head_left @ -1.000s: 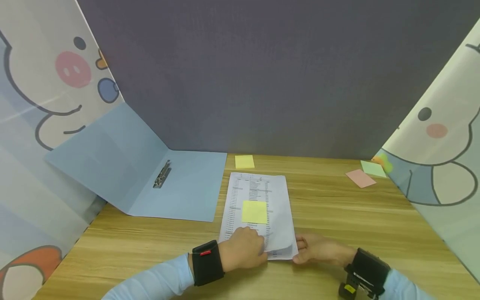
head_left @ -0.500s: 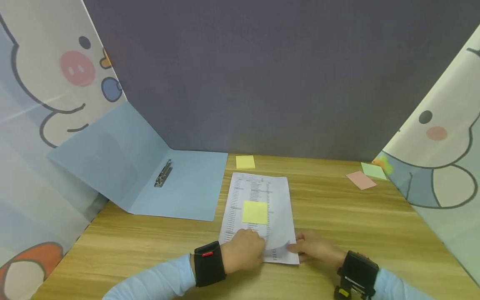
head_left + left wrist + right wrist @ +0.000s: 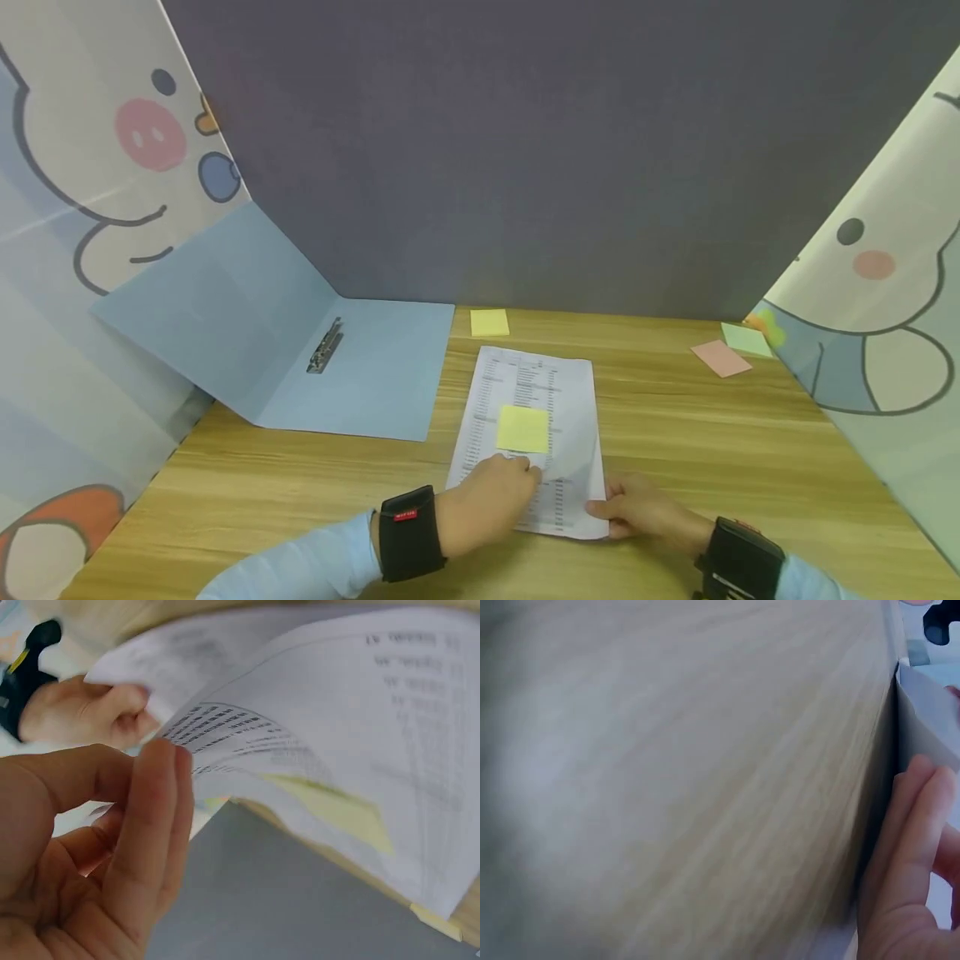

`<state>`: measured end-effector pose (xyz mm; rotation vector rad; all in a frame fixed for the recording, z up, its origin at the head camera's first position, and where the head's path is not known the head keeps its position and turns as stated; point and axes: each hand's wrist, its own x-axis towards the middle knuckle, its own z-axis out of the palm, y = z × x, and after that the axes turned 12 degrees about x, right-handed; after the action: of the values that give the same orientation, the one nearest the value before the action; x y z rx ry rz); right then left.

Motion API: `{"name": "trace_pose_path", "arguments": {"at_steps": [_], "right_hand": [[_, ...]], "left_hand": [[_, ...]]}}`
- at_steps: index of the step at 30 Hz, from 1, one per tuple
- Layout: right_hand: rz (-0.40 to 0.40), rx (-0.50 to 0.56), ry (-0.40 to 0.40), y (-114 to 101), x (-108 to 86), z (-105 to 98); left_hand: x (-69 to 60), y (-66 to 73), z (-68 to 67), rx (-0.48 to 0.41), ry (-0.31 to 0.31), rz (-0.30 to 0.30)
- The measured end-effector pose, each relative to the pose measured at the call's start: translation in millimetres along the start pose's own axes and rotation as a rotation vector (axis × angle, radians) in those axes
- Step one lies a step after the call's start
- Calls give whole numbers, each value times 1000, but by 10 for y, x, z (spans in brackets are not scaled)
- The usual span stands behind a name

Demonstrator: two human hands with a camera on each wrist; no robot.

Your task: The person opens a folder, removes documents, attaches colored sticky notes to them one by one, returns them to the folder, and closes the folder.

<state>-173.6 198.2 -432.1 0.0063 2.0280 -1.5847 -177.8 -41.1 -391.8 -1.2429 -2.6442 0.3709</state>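
Printed sheets of paper (image 3: 573, 387), stacked with a yellow sticky note (image 3: 522, 429) on the top page, are in front of me in the head view. My left hand (image 3: 491, 504) pinches the near edge of the top sheet. In the left wrist view that sheet (image 3: 330, 682) bows upward from the fingers, the sticky note (image 3: 337, 814) showing on it. At the near right corner my right hand (image 3: 648, 510) pinches the paper between thumb and fingers. The right wrist view shows its fingers (image 3: 911, 847) against the paper's edge (image 3: 930, 724).
An open light blue folder (image 3: 382, 367) with a metal clip (image 3: 325, 348) lies at the left, its cover leaning on the side wall. At the back are a yellow note (image 3: 489, 322), a pink note (image 3: 721, 358) and a green note (image 3: 746, 339). A grey panel (image 3: 480, 150) stands behind.
The sheets and their sticky note have shifted slightly right and towards me, tilting a little. Both hands have kept near the paper's lower edge; the right thumb moved onto the corner.
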Motion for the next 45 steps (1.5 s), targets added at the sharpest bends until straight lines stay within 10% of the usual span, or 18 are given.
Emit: {"name": "trace_pose_path", "arguments": {"at_steps": [10, 21, 32, 45], "right_hand": [[19, 63, -10, 66, -69, -126], [20, 46, -9, 118, -98, -217], [24, 54, -12, 142, -140, -153], [7, 47, -8, 107, -27, -166]], "left_hand": [[-64, -680, -345, -382, 94, -225], [-200, -2024, -674, -411, 82, -539], [-541, -2899, -265, -504, 69, -700], [-980, -3311, 223, -573, -38, -905]]}}
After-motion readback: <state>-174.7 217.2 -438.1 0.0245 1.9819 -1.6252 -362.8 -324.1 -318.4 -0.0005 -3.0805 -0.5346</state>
